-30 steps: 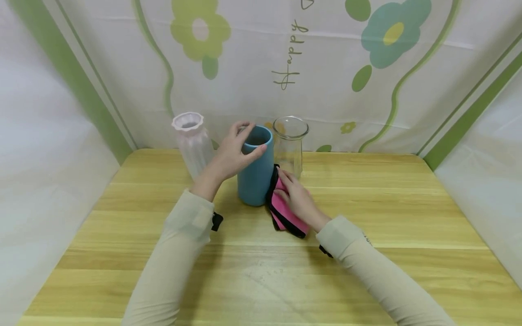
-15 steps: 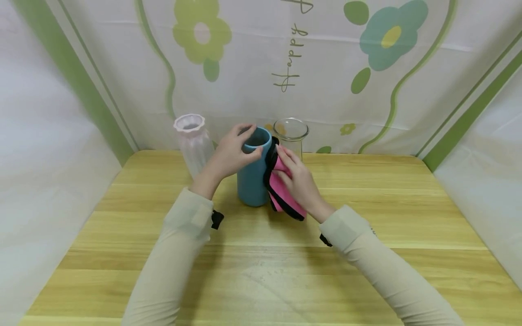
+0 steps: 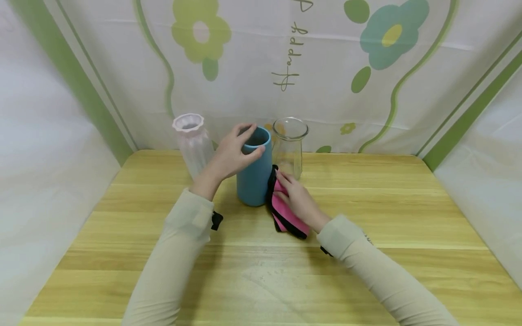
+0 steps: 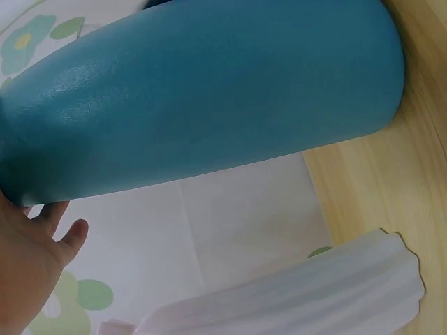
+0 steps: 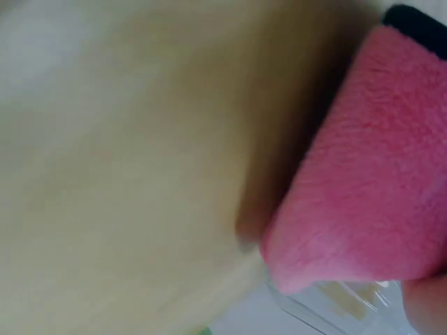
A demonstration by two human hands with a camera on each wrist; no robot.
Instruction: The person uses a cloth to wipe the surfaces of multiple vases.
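Here I am with the tall blue vase [image 3: 253, 179] standing upright near the middle of the wood-grain table [image 3: 261, 276], and my left hand [image 3: 230, 156] is up on its mouth, thumb on the near side of the rim, fingers bent over the far side, so the spread is about as wide as the opening and I have the vase by its top. Down to the right, my right hand [image 3: 301, 201] has a folded pink cloth [image 3: 291, 218], gripped between thumb and fingers with very little gap; its black-trimmed edge is up against the vase's lower right side, and the close view from that wrist shows the fleecy pile. How the fingertips sit under the fold I can't tell. Just behind the cloth, a clear glass vase [image 3: 290, 156] with a flared round rim stands upright; over to the left, a fluted white-and-pink vase [image 3: 193, 149] with a scalloped rim stands partly behind my left hand. Both cream sleeves [image 3: 161, 267] reach in from the near edge, and across the back hangs a white curtain [image 3: 253, 54] with flowers and "Happy" lettering turned sideways.
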